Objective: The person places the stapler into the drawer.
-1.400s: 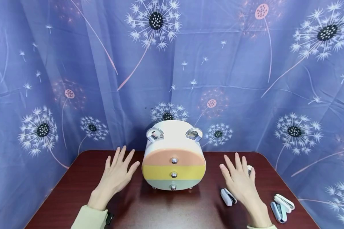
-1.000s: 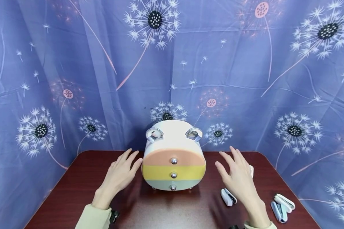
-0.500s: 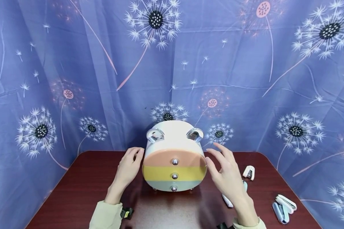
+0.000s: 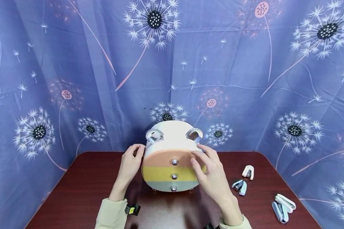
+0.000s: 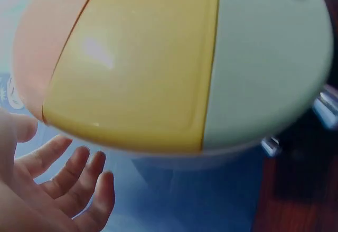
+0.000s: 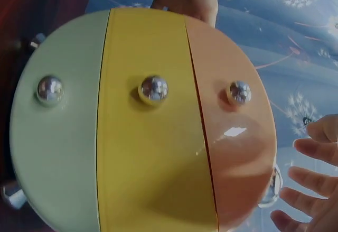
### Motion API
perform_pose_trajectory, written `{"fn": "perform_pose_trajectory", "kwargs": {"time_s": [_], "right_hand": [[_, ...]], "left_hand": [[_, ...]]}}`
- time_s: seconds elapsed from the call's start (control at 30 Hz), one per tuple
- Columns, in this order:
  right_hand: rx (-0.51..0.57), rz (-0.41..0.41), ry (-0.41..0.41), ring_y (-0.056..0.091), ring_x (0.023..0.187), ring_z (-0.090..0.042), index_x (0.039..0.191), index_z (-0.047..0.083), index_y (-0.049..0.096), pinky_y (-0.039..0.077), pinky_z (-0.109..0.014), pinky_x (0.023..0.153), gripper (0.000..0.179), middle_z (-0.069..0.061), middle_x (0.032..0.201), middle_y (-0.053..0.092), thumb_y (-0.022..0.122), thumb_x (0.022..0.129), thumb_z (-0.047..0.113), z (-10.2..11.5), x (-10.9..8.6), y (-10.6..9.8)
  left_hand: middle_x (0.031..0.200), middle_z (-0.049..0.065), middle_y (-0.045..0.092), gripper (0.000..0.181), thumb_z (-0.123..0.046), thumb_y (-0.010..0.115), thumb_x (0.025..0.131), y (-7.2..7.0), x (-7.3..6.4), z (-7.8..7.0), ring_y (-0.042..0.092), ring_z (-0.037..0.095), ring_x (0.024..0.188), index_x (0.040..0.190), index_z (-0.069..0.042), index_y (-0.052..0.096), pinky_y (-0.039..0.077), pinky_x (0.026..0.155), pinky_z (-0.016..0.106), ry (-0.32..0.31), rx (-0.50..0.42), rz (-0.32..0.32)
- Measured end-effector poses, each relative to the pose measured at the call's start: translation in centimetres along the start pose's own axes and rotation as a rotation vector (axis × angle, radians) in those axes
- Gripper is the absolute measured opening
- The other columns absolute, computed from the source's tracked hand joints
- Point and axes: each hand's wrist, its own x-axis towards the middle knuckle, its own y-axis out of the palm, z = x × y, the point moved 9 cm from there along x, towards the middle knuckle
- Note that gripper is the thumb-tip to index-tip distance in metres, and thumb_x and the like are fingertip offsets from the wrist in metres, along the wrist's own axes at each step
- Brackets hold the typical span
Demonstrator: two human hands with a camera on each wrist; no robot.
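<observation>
A small rounded drawer cabinet (image 4: 173, 136) stands at the back of the table, with a white top and two shiny mirror-like ears. Its front has an orange drawer (image 4: 159, 159), a yellow drawer (image 4: 157, 174) and a green drawer (image 4: 160, 184), each pushed in, with a round silver knob (image 6: 153, 89) at the yellow one's middle. At the cabinet's left side is my left hand (image 4: 130, 163), fingertips right at the white edge, fingers loosely bent. My right hand (image 4: 213, 179) reaches over the right end of the orange and yellow drawers, thumb and fingers spread, holding nothing.
To the right lie several mini staplers: a white one (image 4: 248, 172), a light blue one (image 4: 239, 187), and a white one (image 4: 285, 203) against a blue one (image 4: 280, 212). A dandelion-print curtain (image 4: 103, 63) hangs behind the dark red table (image 4: 68, 197).
Both hands have moved inward to the cabinet, the left to its side, the right leftward across its front. The left fingers have bent. My right arm now hides the nearest stapler.
</observation>
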Motion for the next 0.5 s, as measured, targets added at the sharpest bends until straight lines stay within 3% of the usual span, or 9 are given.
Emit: {"fn": "perform_pose_trajectory", "kwargs": {"time_s": [0.23,0.5], "right_hand": [[0.059,-0.062,-0.048,0.047,0.100,-0.017,0.102,0.011,0.064,0.036,-0.030,0.081,0.022,-0.002,0.107,0.055,0.061,0.080,0.014,1.1,0.3,0.3],[0.092,-0.051,-0.055,0.049,0.074,-0.004,0.097,0.011,0.064,0.039,-0.020,0.060,0.016,0.009,0.087,0.057,0.060,0.081,0.013,1.2,0.2,1.2]], "left_hand": [[0.074,-0.004,0.057,0.025,-0.043,0.052,0.085,0.2,0.2,0.1,0.052,0.011,0.064,0.090,-0.021,0.062,0.042,0.058,0.029,-0.043,-0.035,-0.052],[0.072,0.000,0.056,0.021,-0.041,0.057,0.083,0.8,-0.2,0.7,0.051,0.014,0.066,0.084,-0.020,0.059,0.040,0.060,0.030,-0.131,-0.109,-0.061]]}}
